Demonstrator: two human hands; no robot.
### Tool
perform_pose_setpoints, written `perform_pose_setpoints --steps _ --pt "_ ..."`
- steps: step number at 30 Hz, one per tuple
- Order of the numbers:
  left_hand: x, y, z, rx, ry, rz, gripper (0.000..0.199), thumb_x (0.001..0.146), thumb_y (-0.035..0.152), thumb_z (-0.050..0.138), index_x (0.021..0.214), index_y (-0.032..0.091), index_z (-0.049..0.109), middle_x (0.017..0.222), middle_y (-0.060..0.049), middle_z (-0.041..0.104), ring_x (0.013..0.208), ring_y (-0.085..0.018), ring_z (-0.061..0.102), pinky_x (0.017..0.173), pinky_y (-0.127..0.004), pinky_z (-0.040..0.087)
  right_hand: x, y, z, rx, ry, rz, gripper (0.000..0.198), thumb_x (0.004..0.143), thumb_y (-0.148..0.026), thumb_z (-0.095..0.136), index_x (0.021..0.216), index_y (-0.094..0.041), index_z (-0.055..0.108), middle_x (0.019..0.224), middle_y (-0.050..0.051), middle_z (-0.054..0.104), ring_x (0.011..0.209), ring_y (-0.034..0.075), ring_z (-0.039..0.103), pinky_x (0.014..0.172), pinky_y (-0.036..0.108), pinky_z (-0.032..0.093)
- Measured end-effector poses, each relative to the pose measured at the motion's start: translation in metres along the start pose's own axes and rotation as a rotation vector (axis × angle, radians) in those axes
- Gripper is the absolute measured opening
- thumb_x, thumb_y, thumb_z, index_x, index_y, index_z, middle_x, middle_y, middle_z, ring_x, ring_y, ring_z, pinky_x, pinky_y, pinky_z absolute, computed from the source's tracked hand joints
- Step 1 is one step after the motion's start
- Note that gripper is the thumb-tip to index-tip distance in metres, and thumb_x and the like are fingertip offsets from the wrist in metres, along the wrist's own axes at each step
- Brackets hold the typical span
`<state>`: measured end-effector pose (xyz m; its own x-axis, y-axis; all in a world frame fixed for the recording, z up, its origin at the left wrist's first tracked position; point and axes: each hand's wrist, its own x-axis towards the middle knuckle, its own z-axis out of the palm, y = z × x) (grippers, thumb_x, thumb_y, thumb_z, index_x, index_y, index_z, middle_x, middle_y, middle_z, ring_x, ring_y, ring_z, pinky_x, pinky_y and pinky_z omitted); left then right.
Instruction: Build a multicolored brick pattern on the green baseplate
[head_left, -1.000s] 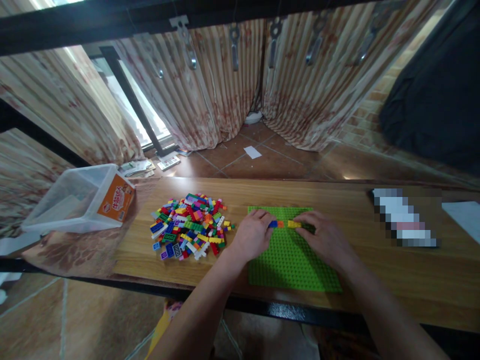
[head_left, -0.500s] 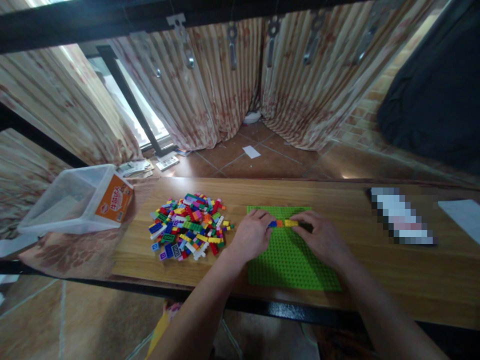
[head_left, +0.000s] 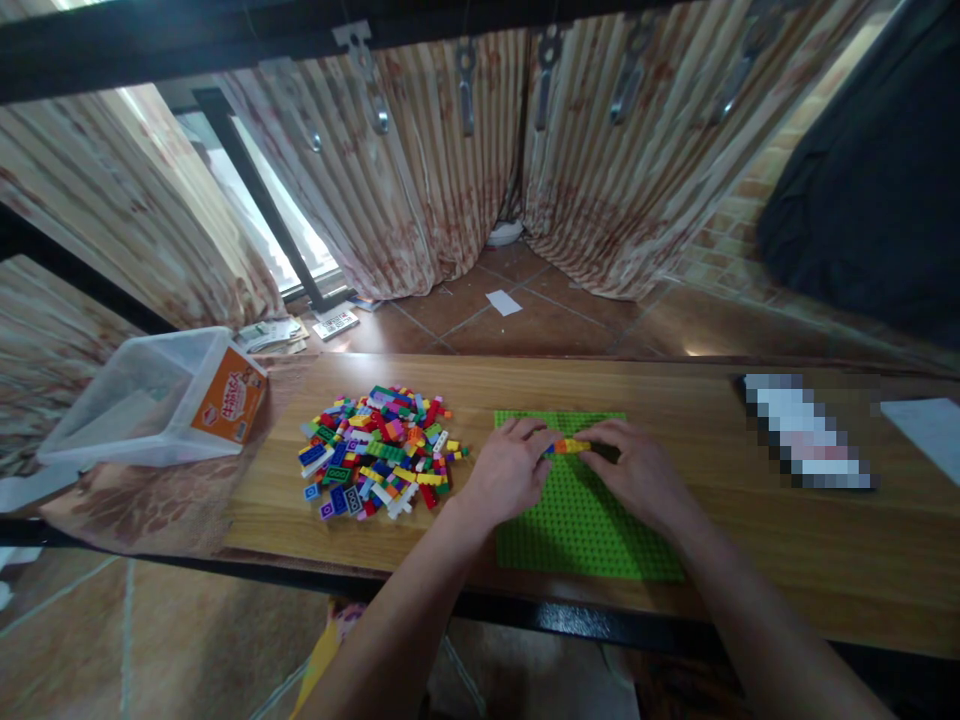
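Over the upper part of a green studded baseplate, my two hands hold a short row of toy bricks between them. My left hand pinches the end with a blue brick, which its fingers partly cover. An orange brick sits in the middle of the row. My right hand is closed on the yellow brick at the other end. The bricks meet end to end; whether they are locked together, I cannot tell.
A heap of mixed coloured bricks lies left of the baseplate on the wooden table. At the far left a clear plastic bin with an orange label lies tipped. A blurred-out flat object and white paper are at the right.
My right hand has moved slightly left, bringing the yellow brick against the orange one and closing the small gap. My left hand stays nearly in place.
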<state>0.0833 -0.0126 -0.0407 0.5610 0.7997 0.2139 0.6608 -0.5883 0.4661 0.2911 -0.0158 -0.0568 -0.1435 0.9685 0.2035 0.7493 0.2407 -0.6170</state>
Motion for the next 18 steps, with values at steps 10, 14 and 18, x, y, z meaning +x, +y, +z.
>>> perform_pose_setpoints --steps 10,14,18 --pt "-0.0039 0.0099 -0.0004 0.137 -0.046 0.025 0.034 0.094 0.025 0.052 0.127 0.028 0.061 0.135 -0.006 0.057 0.115 -0.025 0.052 0.099 -0.045 0.047 0.0006 -0.0037 -0.0022 0.007 0.005 -0.011 0.017 0.081 -0.029 0.060 0.088 -0.024 0.074 0.095 0.006 0.072 0.091 0.024 0.065 0.088 0.044 0.050" --pt "-0.0035 0.0106 0.0002 0.155 -0.054 0.018 0.034 0.094 0.026 0.052 0.126 0.028 0.062 0.130 -0.006 0.060 0.114 -0.026 0.052 0.097 -0.045 0.047 0.0007 -0.0033 -0.0053 0.044 0.004 0.018 0.021 0.084 -0.035 0.059 0.093 -0.024 0.074 0.095 0.006 0.073 0.091 0.024 0.066 0.086 0.042 0.051" --pt "-0.0034 0.0108 0.0003 0.150 -0.058 0.019 0.033 0.094 0.027 0.052 0.126 0.029 0.061 0.128 -0.005 0.060 0.113 -0.025 0.052 0.096 -0.044 0.047 0.0005 -0.0017 -0.0072 0.063 0.036 0.078 0.024 0.086 -0.038 0.057 0.093 -0.024 0.074 0.096 0.006 0.073 0.091 0.023 0.066 0.085 0.041 0.051"
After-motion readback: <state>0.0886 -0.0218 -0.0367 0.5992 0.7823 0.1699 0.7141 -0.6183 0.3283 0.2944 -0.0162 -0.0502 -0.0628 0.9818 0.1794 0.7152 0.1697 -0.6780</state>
